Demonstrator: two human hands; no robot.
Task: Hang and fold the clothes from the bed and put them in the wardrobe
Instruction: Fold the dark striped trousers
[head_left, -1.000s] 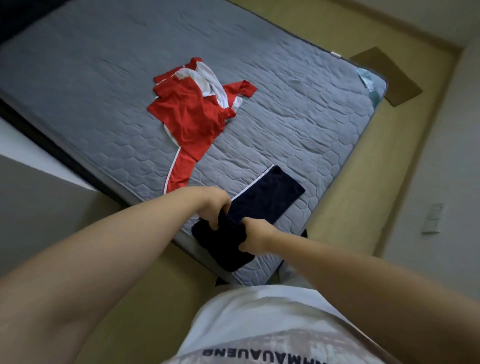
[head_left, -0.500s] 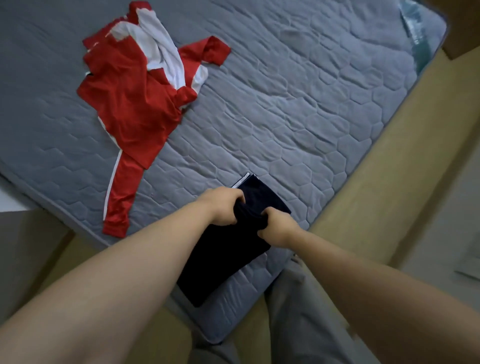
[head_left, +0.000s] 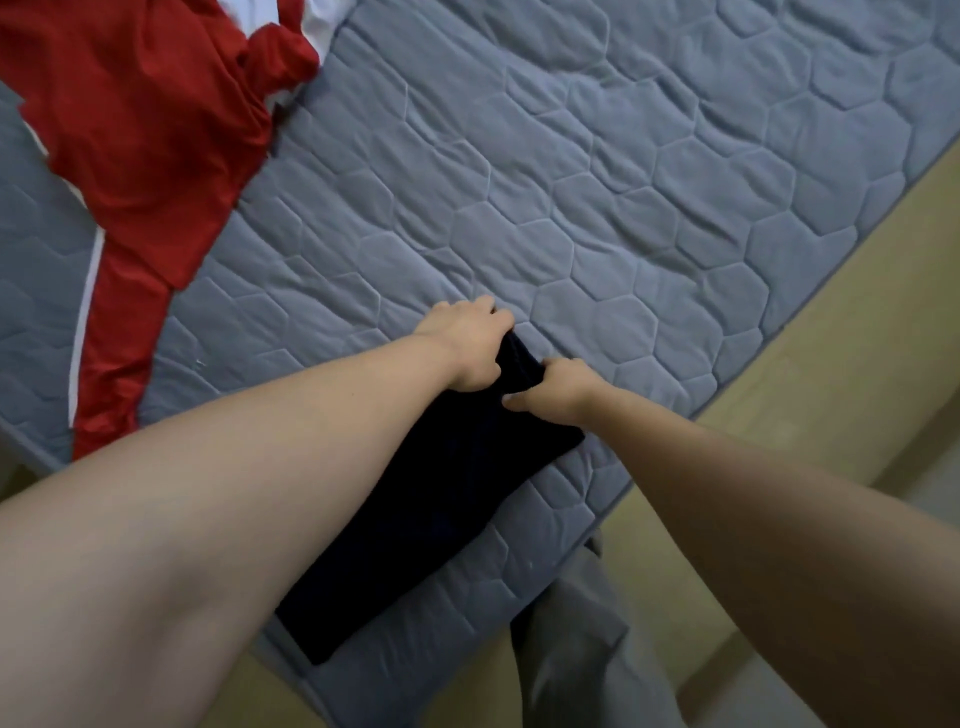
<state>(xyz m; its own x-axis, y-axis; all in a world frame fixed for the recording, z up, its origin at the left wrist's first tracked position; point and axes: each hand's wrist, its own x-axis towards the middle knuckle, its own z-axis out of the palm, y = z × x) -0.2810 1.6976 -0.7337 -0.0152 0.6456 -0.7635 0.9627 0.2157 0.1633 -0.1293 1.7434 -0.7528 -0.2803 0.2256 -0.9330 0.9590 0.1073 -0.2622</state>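
A dark navy garment (head_left: 436, 519) lies folded lengthwise near the corner of the grey quilted mattress (head_left: 597, 171). My left hand (head_left: 467, 345) grips its far end from the left, and my right hand (head_left: 558, 389) grips the same end from the right, with a bunch of fabric between them. My left forearm hides part of the garment. A red and white garment (head_left: 140, 135) lies spread and crumpled at the upper left of the mattress, apart from both hands.
The mattress edge runs diagonally from upper right to bottom centre, with tan floor (head_left: 841, 332) beyond it. My grey trouser leg (head_left: 576, 654) shows at the bottom beside the mattress corner.
Both hands have carried the near end of the dark garment away from me over its far half. The white-striped edge is now covered. The view has closed in on the bed.
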